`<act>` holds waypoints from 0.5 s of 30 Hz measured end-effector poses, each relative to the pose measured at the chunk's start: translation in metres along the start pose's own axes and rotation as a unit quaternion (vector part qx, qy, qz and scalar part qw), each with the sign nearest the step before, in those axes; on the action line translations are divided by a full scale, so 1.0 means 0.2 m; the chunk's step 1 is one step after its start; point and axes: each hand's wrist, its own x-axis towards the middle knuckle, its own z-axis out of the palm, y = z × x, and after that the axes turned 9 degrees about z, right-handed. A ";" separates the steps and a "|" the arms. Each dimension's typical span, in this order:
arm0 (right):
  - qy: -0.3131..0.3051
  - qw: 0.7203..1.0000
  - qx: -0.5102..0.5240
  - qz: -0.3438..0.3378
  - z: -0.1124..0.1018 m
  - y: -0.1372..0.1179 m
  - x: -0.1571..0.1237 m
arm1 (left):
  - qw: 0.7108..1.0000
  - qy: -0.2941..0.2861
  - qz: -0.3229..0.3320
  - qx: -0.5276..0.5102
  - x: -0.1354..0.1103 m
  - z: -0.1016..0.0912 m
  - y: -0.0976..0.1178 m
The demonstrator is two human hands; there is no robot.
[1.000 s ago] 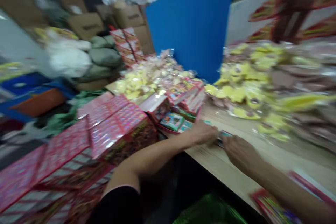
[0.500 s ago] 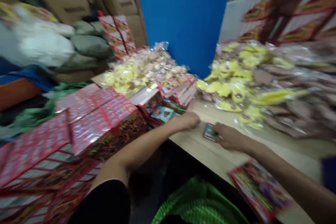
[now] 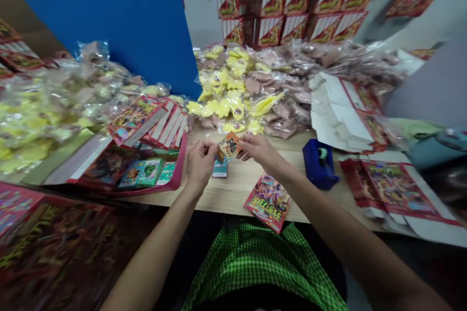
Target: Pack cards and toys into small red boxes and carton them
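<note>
Between my hands is a small orange picture card (image 3: 232,145), tilted above the table. My left hand (image 3: 198,164) pinches its left edge with thumb and forefinger. On the other side, the closed fingers of my right hand (image 3: 255,149) grip the card's right edge. Whether more than one card is held cannot be made out. Right below lies a teal card (image 3: 220,170), flat on the wooden table (image 3: 233,199). A red illustrated booklet or packet (image 3: 268,202) rests near the table's front edge, under my right forearm.
To the left, a red box (image 3: 181,167) contains teal card packs (image 3: 142,173) and red boxes (image 3: 138,119). Bagged yellow and pinkish items (image 3: 229,92) pile up behind. A blue tape dispenser (image 3: 321,165) and unfolded cartons (image 3: 339,112) are at right.
The view has swung right. My right hand has left the teal card on the table, and both hands have come together, now holding an orange card above it.
</note>
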 end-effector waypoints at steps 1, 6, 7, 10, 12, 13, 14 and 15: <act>0.011 1.000 0.007 0.009 -0.02 0.03 -0.02 | 1.000 -0.003 -0.007 -0.007 -0.01 0.07 -0.01; 0.106 0.992 -0.007 0.063 -0.22 0.21 -0.15 | 0.999 -0.035 -0.025 0.016 -0.18 0.35 0.04; 0.132 0.989 -0.014 0.069 -0.28 0.25 -0.19 | 0.995 -0.080 -0.022 0.052 -0.24 0.40 0.06; 0.219 0.971 -0.059 0.072 -0.40 0.36 -0.29 | 0.935 -0.285 0.012 0.209 -0.41 0.50 0.12; 0.262 0.959 -0.092 0.065 -0.44 0.42 -0.34 | 0.885 -0.361 0.042 0.291 -0.48 0.54 0.14; 0.275 0.954 -0.103 0.061 -0.44 0.44 -0.36 | 0.875 -0.363 0.059 0.315 -0.49 0.54 0.15; 0.284 0.951 -0.108 0.057 -0.44 0.46 -0.37 | 0.873 -0.351 0.081 0.329 -0.50 0.54 0.15; 0.295 0.948 -0.105 0.049 -0.44 0.47 -0.38 | 0.877 -0.331 0.111 0.331 -0.49 0.53 0.15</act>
